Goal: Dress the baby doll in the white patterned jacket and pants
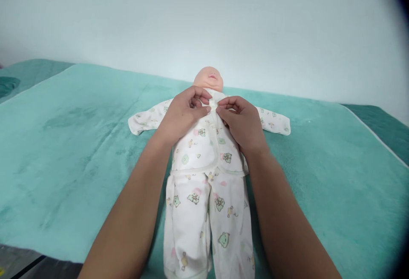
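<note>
A baby doll (209, 78) lies face up on a teal blanket (79, 142), head away from me. It wears a white printed top (207, 147) and matching trousers (204, 223) with small bear figures. My left hand (183, 113) and my right hand (241, 121) meet at the doll's chest just below the neck. Both pinch the front edges of the top at its closure (213, 107), fingers curled and pressed together. The doll's sleeves spread out to either side.
A pale wall (223, 23) rises behind the blanket. A darker green surface (383, 125) shows at the right and far left edges. The blanket's near edge and a dark floor strip (28, 264) lie at the bottom left.
</note>
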`<action>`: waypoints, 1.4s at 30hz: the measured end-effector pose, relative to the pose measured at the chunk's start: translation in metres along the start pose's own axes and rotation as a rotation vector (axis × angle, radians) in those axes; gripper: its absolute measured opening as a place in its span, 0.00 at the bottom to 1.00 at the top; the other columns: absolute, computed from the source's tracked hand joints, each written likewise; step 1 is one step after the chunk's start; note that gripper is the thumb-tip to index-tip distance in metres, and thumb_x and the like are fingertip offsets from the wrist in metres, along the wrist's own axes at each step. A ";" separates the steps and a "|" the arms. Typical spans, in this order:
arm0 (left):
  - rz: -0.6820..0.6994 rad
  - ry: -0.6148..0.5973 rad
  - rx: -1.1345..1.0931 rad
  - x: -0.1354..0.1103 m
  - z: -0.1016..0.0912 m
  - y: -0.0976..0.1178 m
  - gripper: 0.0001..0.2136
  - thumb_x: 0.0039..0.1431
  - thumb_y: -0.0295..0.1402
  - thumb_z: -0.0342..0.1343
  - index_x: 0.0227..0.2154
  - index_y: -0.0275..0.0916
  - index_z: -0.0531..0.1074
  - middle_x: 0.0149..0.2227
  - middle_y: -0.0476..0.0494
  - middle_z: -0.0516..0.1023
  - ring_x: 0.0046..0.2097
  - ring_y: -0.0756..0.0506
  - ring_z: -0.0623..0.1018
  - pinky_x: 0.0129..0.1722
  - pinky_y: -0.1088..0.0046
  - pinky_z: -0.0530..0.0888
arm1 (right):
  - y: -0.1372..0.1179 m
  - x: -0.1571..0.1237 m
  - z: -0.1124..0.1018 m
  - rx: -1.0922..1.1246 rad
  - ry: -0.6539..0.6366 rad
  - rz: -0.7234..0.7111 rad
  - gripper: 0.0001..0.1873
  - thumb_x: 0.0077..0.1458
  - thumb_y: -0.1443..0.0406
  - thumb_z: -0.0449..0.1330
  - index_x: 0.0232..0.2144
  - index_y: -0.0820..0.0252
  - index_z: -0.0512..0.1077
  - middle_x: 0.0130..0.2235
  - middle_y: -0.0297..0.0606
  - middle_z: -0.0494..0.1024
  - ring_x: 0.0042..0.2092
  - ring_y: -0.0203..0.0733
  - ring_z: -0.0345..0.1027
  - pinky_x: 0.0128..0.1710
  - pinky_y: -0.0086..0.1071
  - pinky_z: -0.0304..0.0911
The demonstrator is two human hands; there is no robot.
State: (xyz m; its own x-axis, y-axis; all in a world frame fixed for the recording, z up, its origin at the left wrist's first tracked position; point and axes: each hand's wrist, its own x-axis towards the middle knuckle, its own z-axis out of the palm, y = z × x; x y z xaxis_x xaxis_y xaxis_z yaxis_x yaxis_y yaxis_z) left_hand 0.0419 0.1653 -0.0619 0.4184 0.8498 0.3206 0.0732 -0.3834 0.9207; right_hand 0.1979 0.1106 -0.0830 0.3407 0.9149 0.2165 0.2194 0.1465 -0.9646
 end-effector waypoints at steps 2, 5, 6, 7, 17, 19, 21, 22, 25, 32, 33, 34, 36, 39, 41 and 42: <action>-0.006 -0.001 -0.062 0.000 -0.003 0.001 0.07 0.52 0.31 0.62 0.36 0.41 0.75 0.34 0.48 0.74 0.35 0.51 0.71 0.37 0.73 0.69 | -0.002 -0.003 0.000 -0.035 0.039 -0.014 0.08 0.52 0.64 0.62 0.37 0.57 0.73 0.40 0.35 0.74 0.29 0.31 0.61 0.30 0.29 0.60; -0.045 -0.050 -0.083 -0.002 -0.011 0.007 0.04 0.55 0.34 0.60 0.33 0.41 0.75 0.33 0.47 0.75 0.34 0.50 0.72 0.35 0.72 0.69 | -0.012 -0.012 -0.006 -0.079 0.055 -0.023 0.07 0.54 0.62 0.61 0.37 0.56 0.71 0.39 0.34 0.74 0.28 0.31 0.61 0.28 0.29 0.59; -0.065 -0.091 -0.053 -0.003 -0.014 0.011 0.05 0.56 0.35 0.59 0.33 0.41 0.76 0.32 0.47 0.75 0.33 0.50 0.72 0.34 0.72 0.69 | -0.017 -0.015 -0.009 -0.109 0.019 -0.012 0.07 0.55 0.60 0.60 0.35 0.56 0.71 0.36 0.33 0.73 0.28 0.32 0.61 0.27 0.28 0.58; -0.086 -0.149 -0.006 -0.004 -0.018 0.014 0.06 0.56 0.36 0.59 0.32 0.41 0.76 0.31 0.47 0.75 0.32 0.50 0.72 0.33 0.72 0.68 | -0.023 -0.019 -0.014 -0.154 -0.044 0.004 0.07 0.56 0.59 0.60 0.33 0.56 0.70 0.33 0.33 0.72 0.28 0.32 0.60 0.26 0.28 0.56; -0.035 -0.511 0.319 -0.009 -0.033 0.026 0.06 0.52 0.38 0.62 0.29 0.42 0.79 0.37 0.48 0.79 0.38 0.49 0.74 0.37 0.72 0.70 | -0.055 -0.049 -0.010 -0.842 -0.311 -0.058 0.07 0.52 0.63 0.61 0.31 0.56 0.66 0.33 0.34 0.72 0.28 0.35 0.59 0.25 0.30 0.48; -0.057 -0.500 0.314 -0.009 -0.034 0.026 0.06 0.52 0.38 0.61 0.29 0.42 0.78 0.34 0.48 0.78 0.35 0.50 0.74 0.34 0.73 0.69 | -0.055 -0.052 -0.003 -0.938 -0.252 -0.059 0.05 0.53 0.64 0.59 0.29 0.57 0.65 0.32 0.36 0.71 0.27 0.35 0.57 0.25 0.31 0.46; -0.084 -0.479 0.291 -0.010 -0.034 0.027 0.07 0.53 0.39 0.61 0.29 0.41 0.78 0.31 0.48 0.78 0.32 0.50 0.72 0.30 0.73 0.68 | -0.056 -0.053 -0.002 -0.938 -0.232 -0.037 0.07 0.55 0.65 0.56 0.26 0.58 0.64 0.28 0.35 0.70 0.25 0.35 0.55 0.24 0.32 0.45; -0.091 -0.468 0.273 -0.010 -0.034 0.028 0.08 0.53 0.39 0.61 0.29 0.41 0.78 0.31 0.48 0.78 0.31 0.50 0.72 0.29 0.73 0.68 | -0.057 -0.052 -0.004 -0.894 -0.243 -0.015 0.08 0.55 0.65 0.55 0.24 0.58 0.63 0.26 0.34 0.69 0.24 0.34 0.54 0.24 0.32 0.45; -0.088 -0.443 0.201 -0.013 -0.032 0.033 0.07 0.54 0.38 0.61 0.29 0.40 0.78 0.31 0.47 0.78 0.32 0.50 0.73 0.30 0.73 0.69 | -0.060 -0.045 -0.019 -0.622 -0.301 0.067 0.12 0.56 0.62 0.57 0.23 0.58 0.65 0.24 0.32 0.69 0.24 0.34 0.57 0.24 0.31 0.49; -0.114 -0.447 0.062 -0.014 -0.025 0.033 0.06 0.54 0.36 0.61 0.33 0.40 0.78 0.33 0.46 0.80 0.37 0.48 0.78 0.36 0.71 0.75 | -0.045 -0.035 -0.025 -0.027 -0.352 0.135 0.16 0.58 0.55 0.60 0.24 0.59 0.70 0.21 0.32 0.70 0.25 0.33 0.62 0.25 0.29 0.57; -0.119 -0.452 0.046 -0.014 -0.025 0.033 0.06 0.54 0.35 0.62 0.33 0.40 0.78 0.33 0.47 0.80 0.37 0.48 0.78 0.37 0.71 0.75 | -0.041 -0.034 -0.023 0.008 -0.362 0.141 0.16 0.58 0.55 0.61 0.24 0.59 0.70 0.21 0.32 0.70 0.24 0.33 0.62 0.25 0.28 0.57; -0.123 -0.455 0.029 -0.013 -0.025 0.032 0.06 0.54 0.35 0.62 0.34 0.40 0.78 0.33 0.47 0.80 0.37 0.48 0.78 0.37 0.71 0.76 | -0.038 -0.034 -0.021 0.038 -0.369 0.144 0.17 0.58 0.54 0.61 0.24 0.59 0.71 0.21 0.32 0.70 0.24 0.33 0.62 0.24 0.28 0.57; -0.132 -0.458 -0.002 -0.013 -0.026 0.031 0.06 0.54 0.34 0.62 0.34 0.40 0.77 0.33 0.46 0.80 0.36 0.48 0.79 0.37 0.70 0.77 | -0.034 -0.032 -0.019 0.088 -0.386 0.146 0.18 0.58 0.53 0.61 0.25 0.59 0.72 0.20 0.33 0.71 0.23 0.33 0.62 0.24 0.28 0.57; -0.144 -0.461 -0.025 -0.012 -0.025 0.030 0.06 0.54 0.34 0.63 0.34 0.40 0.77 0.32 0.46 0.80 0.35 0.48 0.79 0.37 0.70 0.77 | -0.031 -0.031 -0.020 0.119 -0.399 0.149 0.20 0.58 0.51 0.61 0.24 0.60 0.73 0.20 0.34 0.71 0.22 0.34 0.62 0.23 0.28 0.58; -0.148 -0.473 -0.038 -0.012 -0.025 0.029 0.06 0.54 0.34 0.63 0.34 0.39 0.76 0.31 0.46 0.79 0.34 0.49 0.79 0.37 0.70 0.78 | -0.031 -0.030 -0.021 0.114 -0.404 0.156 0.21 0.57 0.50 0.62 0.24 0.60 0.73 0.20 0.35 0.72 0.22 0.34 0.62 0.23 0.28 0.58; -0.150 -0.481 -0.045 -0.011 -0.025 0.028 0.06 0.54 0.34 0.63 0.33 0.39 0.75 0.31 0.46 0.79 0.34 0.49 0.79 0.37 0.70 0.78 | -0.031 -0.030 -0.021 0.113 -0.407 0.157 0.21 0.57 0.49 0.62 0.24 0.60 0.73 0.20 0.35 0.73 0.22 0.34 0.63 0.23 0.28 0.58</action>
State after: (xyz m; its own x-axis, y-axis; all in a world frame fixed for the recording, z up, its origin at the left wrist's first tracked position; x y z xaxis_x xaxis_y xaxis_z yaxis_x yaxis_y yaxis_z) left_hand 0.0164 0.1540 -0.0341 0.7767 0.6275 0.0554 0.1296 -0.2453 0.9607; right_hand 0.2002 0.0710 -0.0567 -0.0306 0.9995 0.0109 0.0851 0.0134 -0.9963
